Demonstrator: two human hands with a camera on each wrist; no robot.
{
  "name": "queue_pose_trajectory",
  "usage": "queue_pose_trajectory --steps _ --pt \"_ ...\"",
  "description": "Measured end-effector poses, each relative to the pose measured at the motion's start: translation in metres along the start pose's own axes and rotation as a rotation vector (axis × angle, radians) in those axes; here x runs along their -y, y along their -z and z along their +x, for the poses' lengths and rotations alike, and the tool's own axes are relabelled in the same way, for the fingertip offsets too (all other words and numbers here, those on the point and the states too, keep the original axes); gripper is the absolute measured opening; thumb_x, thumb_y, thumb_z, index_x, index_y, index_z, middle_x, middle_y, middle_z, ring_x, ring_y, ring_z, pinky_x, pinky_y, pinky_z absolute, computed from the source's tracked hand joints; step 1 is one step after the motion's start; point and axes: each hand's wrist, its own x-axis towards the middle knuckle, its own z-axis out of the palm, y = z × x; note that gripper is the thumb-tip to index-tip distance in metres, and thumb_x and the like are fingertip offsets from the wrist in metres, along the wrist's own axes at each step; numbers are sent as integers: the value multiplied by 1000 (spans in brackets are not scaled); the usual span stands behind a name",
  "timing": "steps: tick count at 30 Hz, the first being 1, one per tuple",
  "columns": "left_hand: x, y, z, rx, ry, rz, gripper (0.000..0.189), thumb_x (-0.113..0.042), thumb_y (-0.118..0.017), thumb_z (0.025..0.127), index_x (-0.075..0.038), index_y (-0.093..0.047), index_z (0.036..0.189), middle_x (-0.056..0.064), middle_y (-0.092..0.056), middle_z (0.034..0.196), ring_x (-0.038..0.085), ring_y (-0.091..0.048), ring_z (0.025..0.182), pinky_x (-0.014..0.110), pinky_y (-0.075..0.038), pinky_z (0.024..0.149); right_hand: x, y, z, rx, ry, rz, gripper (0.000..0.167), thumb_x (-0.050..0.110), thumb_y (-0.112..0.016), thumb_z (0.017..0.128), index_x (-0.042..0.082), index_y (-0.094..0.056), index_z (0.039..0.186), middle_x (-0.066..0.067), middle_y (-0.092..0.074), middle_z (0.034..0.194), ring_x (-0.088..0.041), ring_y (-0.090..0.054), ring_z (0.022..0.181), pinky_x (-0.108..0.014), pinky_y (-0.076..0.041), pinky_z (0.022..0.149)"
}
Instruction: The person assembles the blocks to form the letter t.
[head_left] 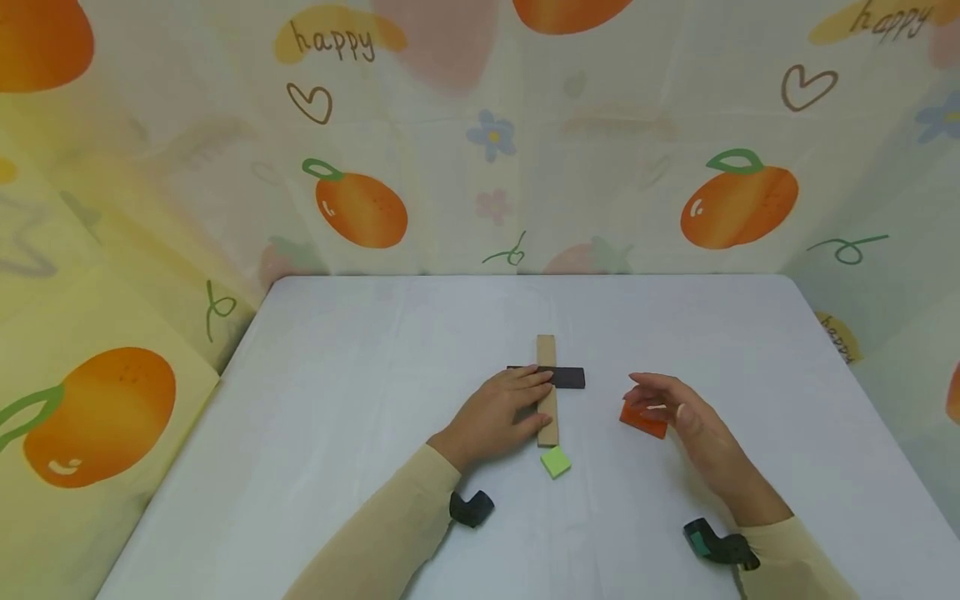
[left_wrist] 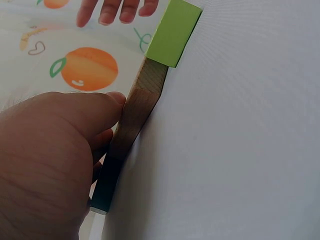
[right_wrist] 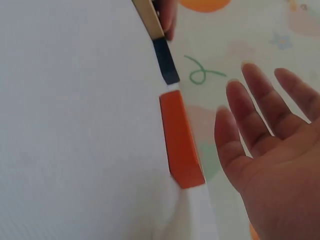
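Observation:
A light wooden strip [head_left: 547, 429] and a dark block [head_left: 570, 378] lie crossed on the white table. My left hand [head_left: 495, 412] rests on them, with its fingers stretched over the dark block and its thumb [left_wrist: 107, 107] at the strip's side. Just off the strip's near end lies a light green block [head_left: 556, 462]. An orange block [right_wrist: 182, 142] lies on the table to the right. Close above it in the head view is my right hand [head_left: 693, 429], its fingers loosely extended and holding nothing; the right wrist view shows a gap between the hand and the orange block.
The white table [head_left: 375, 333] has its far edge against a cloth backdrop [head_left: 442, 225] printed with oranges, which also hangs at both sides. Black wrist-camera mounts [head_left: 472, 508] sit at both cuffs, low over the table.

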Motion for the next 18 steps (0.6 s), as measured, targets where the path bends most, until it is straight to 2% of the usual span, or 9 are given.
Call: queue_pose_trajectory --steps 3,9,12,18 --pt "0 0 -1 -1 4 -3 55 -40 -68 110 -7 -63 154 -1 -52 163 18 -37 157 37 -25 129 0 6 -2 -28 -21 -23 52 24 -28 120 -7 -47 157 -31 -58 132 -34 -58 126 -31 -48 110" --pt "-1 0 -1 -4 9 0 55 -41 -68 110 -8 -62 154 -1 -52 163 18 -37 157 38 -25 129 -3 18 -7 -75 -122 -127 49 12 -27 117 -7 -45 158 -27 -57 135 -32 -57 127 -26 -45 112" --pt "-1 0 -1 -3 13 -2 55 -41 -68 110 -8 -62 154 -1 -52 163 18 -37 157 38 -25 129 -6 22 -9 -88 -133 -161 48 7 -28 115 -10 -44 157 -26 -59 135 -30 -57 126 -25 -44 111" --pt "1 -2 0 4 17 -2 56 -42 -67 110 -9 -62 155 -2 -51 163 17 -36 158 38 -24 129 -13 26 -10 -107 -161 -185 44 -2 -39 112 -11 -46 155 -22 -62 133 -24 -59 122 -21 -46 104"
